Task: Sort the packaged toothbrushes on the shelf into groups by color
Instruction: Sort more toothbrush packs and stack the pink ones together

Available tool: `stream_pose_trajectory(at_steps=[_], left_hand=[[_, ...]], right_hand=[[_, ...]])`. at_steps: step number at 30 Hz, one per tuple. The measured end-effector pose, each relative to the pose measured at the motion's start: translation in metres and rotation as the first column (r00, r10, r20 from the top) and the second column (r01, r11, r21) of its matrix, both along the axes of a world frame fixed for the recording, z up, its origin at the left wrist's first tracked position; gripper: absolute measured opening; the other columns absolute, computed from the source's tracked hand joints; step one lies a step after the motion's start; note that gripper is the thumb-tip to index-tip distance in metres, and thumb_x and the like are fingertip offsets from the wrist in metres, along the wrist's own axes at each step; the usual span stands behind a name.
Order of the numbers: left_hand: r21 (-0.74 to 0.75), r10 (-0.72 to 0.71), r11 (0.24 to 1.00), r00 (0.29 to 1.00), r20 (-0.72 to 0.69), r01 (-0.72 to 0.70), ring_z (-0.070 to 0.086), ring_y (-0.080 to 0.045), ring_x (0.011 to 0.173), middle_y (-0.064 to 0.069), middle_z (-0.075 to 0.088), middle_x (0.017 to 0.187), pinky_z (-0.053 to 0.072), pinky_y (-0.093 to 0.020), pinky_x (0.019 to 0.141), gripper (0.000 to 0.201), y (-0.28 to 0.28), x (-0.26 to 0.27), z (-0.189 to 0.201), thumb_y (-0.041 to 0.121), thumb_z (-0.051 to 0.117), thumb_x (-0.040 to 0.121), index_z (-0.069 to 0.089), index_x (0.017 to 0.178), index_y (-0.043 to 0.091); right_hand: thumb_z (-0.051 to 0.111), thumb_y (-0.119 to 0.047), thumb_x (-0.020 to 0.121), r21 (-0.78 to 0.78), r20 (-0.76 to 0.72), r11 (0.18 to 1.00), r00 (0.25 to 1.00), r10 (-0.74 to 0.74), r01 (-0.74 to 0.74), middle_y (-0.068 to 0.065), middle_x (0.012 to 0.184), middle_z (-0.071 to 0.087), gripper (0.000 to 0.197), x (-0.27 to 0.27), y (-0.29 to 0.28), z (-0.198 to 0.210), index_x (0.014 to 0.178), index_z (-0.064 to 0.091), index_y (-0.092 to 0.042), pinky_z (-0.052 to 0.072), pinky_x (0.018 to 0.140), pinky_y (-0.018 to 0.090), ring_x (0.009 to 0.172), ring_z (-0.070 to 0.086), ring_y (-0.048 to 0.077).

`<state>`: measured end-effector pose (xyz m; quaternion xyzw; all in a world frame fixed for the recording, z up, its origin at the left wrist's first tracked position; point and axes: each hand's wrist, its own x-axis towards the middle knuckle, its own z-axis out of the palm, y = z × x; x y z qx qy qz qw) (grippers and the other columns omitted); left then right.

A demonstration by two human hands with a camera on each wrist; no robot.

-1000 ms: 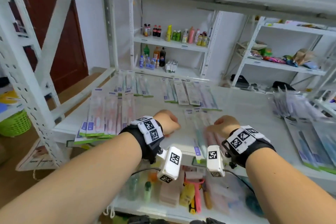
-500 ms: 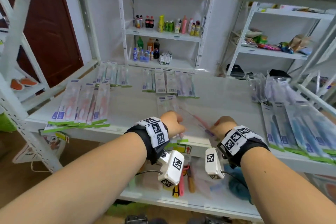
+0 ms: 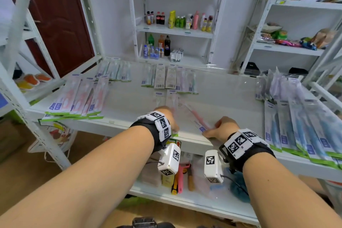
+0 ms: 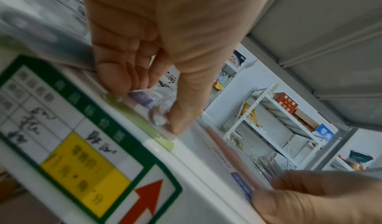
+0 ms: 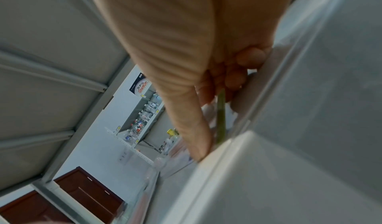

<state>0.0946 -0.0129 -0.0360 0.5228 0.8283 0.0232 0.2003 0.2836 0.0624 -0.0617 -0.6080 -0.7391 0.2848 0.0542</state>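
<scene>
Spreading across the whole view, the white metal shelf point(image 3: 218, 96) is carrying every group: the pink-brush packs point(image 3: 77, 96) lying at its left front, the blue-brush packs point(image 3: 303, 131) fanning along its right edge, and the mixed clear packs point(image 3: 170, 79) sitting toward the back. Between these, bare shelf is opening up in the middle, giving room to slide or carry. At the front lip, the left hand point(image 3: 171, 116) is pinching the bottom of a clear plastic pack with a green strip point(image 4: 151, 106), thumb and fingertips closed on it. The right hand point(image 3: 220, 128) is gripping the end of a slanted clear pack holding a pink toothbrush point(image 3: 199, 117), fingers curled round its edge. These packs are likely handling as light, thin and slick, bending if lifted by one end, so taking them at the stiffer card end seems wisest. The lip is sitting close under both hands, so a dropped pack could be slipping off to the lower shelf point(image 3: 203, 200).
</scene>
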Motion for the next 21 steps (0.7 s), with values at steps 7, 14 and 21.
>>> stream_pose_trajectory(at_steps=[7, 14, 21], left_hand=[[0.045, 0.141, 0.988, 0.978, 0.151, -0.149, 0.056, -0.021, 0.067, 0.000, 0.053, 0.073, 0.046, -0.027, 0.060, 0.041, 0.001, -0.002, -0.011, 0.045, 0.071, 0.063, 0.050, 0.083, 0.016], [0.256, 0.264, 0.880, 0.860, 0.437, -0.400, 0.062, -0.033, 0.081, -0.017, 0.061, 0.093, 0.054, -0.038, 0.073, 0.030, 0.004, 0.004, -0.019, 0.030, 0.046, 0.093, 0.055, 0.105, 0.004], [0.349, 0.173, 0.699, 0.621, 0.765, -0.624, 0.049, -0.017, 0.047, -0.005, 0.050, 0.076, 0.042, -0.021, 0.038, 0.025, -0.013, -0.003, -0.020, 0.022, 0.034, 0.100, 0.048, 0.114, 0.008]], right_hand=[[0.075, -0.026, 0.074, 0.015, -0.146, 1.000, 0.989, -0.015, 0.017, 0.002, 0.094, 0.054, 0.039, 0.014, 0.000, 0.001, 0.100, 0.048, -0.017, 0.041, 0.062, 0.022, 0.078, 0.054, 0.019], [0.055, -0.023, 0.090, 0.066, -0.134, 0.996, 0.989, 0.070, -0.061, 0.010, 0.090, 0.057, 0.015, 0.022, -0.006, 0.007, 0.098, 0.054, -0.011, 0.035, 0.065, 0.027, 0.080, 0.052, 0.027], [0.055, -0.029, 0.091, 0.050, -0.398, 0.997, 0.917, -0.035, 0.060, 0.003, 0.077, 0.057, 0.014, 0.024, -0.013, 0.004, 0.095, 0.055, -0.015, 0.034, 0.051, 0.027, 0.066, 0.053, 0.017]])
